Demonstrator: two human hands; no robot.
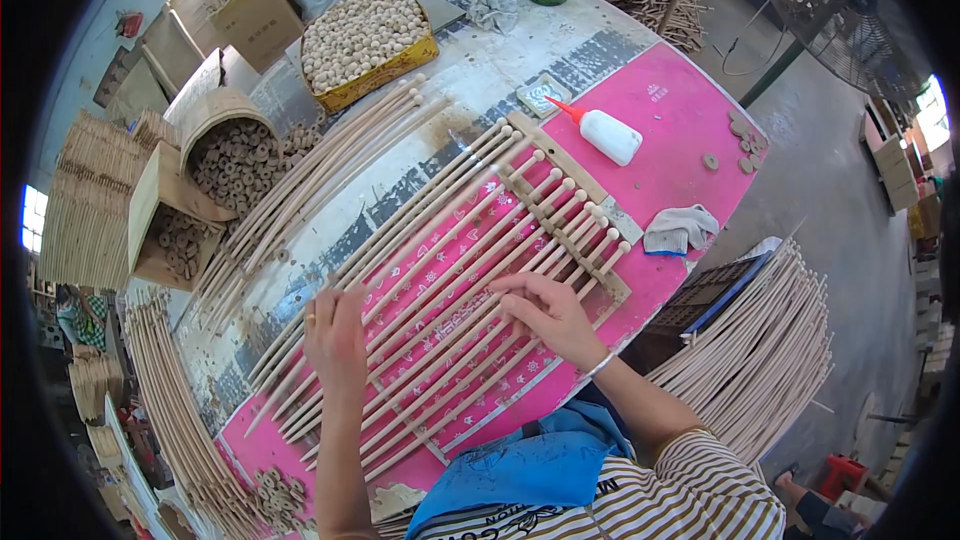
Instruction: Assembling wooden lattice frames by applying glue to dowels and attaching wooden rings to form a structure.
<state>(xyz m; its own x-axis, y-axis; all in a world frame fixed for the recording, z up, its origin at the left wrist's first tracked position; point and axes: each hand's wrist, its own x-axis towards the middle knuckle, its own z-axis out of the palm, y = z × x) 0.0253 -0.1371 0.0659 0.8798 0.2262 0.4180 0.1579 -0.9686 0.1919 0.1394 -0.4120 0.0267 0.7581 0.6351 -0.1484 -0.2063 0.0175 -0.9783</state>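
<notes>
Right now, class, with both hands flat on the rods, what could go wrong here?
1. The left hand and right hand press on round wooden rods; these might roll out of the slotted wooden jig.
2. The glue bottle lies on its side and could leak onto the pink mat.

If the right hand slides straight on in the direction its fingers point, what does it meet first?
The right hand lies flat on the wooden rods, fingers pointing left across them. Going on, it would probably first meet the left hand, also resting on the rods; depth is unclear.
</notes>
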